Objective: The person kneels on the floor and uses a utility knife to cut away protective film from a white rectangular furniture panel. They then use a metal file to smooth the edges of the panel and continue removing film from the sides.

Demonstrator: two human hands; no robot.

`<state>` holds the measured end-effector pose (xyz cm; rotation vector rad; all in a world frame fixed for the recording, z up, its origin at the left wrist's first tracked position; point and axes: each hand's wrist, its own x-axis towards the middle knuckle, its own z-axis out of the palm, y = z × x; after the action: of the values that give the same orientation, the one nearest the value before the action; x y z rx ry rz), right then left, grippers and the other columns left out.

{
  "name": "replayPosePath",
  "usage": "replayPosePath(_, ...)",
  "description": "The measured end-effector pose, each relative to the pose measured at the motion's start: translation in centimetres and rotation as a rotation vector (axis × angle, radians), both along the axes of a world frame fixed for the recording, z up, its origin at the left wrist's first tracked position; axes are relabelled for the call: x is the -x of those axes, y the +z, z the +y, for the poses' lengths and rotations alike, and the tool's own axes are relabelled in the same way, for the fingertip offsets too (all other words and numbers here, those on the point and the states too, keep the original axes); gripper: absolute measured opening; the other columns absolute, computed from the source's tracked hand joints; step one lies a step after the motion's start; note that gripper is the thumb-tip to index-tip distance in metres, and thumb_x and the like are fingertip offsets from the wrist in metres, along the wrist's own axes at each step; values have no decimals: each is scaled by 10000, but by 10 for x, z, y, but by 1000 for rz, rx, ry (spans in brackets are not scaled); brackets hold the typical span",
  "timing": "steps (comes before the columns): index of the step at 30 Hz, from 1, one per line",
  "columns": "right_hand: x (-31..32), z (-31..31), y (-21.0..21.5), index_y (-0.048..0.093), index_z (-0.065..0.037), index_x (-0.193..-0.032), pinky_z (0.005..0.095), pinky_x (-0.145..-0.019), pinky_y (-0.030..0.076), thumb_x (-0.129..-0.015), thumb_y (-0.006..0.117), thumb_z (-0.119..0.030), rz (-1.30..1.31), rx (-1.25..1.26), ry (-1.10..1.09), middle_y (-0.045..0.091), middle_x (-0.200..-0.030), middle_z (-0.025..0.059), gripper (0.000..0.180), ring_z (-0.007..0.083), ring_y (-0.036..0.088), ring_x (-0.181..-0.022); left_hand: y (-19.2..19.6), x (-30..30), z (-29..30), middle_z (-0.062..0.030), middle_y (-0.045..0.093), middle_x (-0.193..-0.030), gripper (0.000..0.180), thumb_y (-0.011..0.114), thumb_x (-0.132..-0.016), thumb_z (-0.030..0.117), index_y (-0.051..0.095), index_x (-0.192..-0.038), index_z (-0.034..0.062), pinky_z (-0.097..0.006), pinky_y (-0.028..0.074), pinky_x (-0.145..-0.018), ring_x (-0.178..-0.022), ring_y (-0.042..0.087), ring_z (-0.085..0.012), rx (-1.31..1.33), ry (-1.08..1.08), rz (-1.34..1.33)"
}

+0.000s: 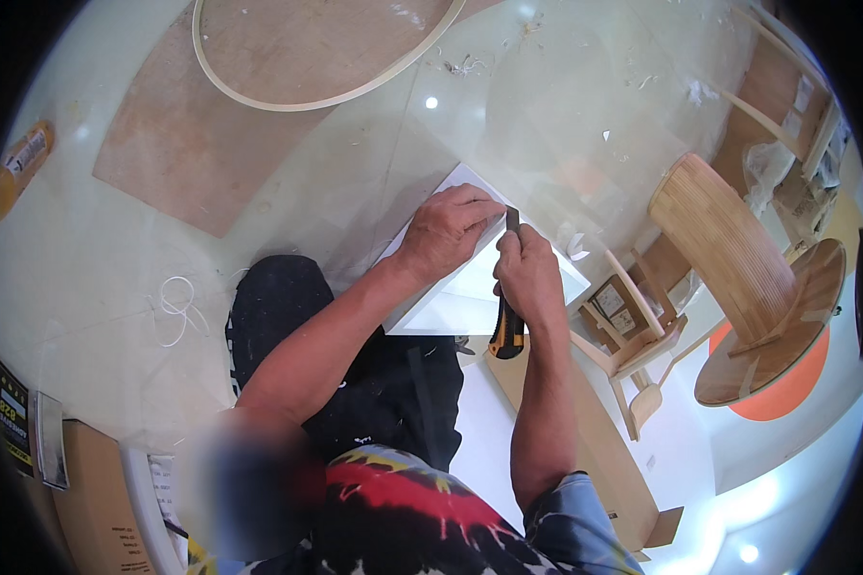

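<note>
A white open box-like piece with thin panel walls rests at my lap, one corner pointing away from me. My right hand is closed round a yellow and black utility knife, its blade end up at the piece's right-hand edge. Against the upper wall lies my left hand, its fingers bent over the rim and reaching close to the blade. Whether the left fingertips pinch a strip or only the panel edge is too small to make out.
Wooden chair frames and a round wooden table with a curved base stand at the right. A large pale hoop lies on brown sheet ahead. An orange bottle, white cord and cardboard box are leftward.
</note>
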<state>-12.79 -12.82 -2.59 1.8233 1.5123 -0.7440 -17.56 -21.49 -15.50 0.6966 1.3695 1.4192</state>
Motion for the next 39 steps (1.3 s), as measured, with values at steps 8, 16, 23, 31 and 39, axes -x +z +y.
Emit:
replayPosePath(8,-5,0,-9,573,58,-901,392,-533,537,-1001,419,-206,-67,11,171,636,-642,175,321,267,670,-514,-5,-1,1,-121,669,-1019,189,642,-881,47,705,-1059,46,-382,518,-839,-945,653,-307,62,36,-19)
replayPosePath(16,-12,-5,-26,565,62,-892,390,-535,541,-994,425,-209,-62,0,231,631,-638,174,321,259,663,-504,-5,1,3,-115,674,-1022,165,647,-891,90,709,-1035,40,-381,516,-844,-962,652,-304,90,27,-79)
replayPosePath(23,6,-5,1,560,54,-873,419,-585,529,-992,454,-234,11,-134,-51,638,-678,208,330,297,668,-554,-7,0,-6,-100,673,-1040,172,660,-878,80,721,-1038,63,-391,518,-862,-978,645,-302,42,-6,-38)
replayPosePath(31,0,-8,6,549,56,-867,416,-563,529,-997,459,-220,46,-11,-38,633,-650,203,318,287,678,-539,-5,-2,-8,-47,666,-981,195,688,-854,75,718,-1045,96,-382,505,-818,-931,645,-270,-42,-2,99)
replayPosePath(39,-18,-23,-7,549,57,-857,428,-548,523,-992,419,-195,-18,-71,232,619,-648,214,314,293,660,-520,-6,0,-8,-36,644,-922,132,679,-821,59,676,-951,80,-367,477,-773,-869,638,-237,-109,-14,263)
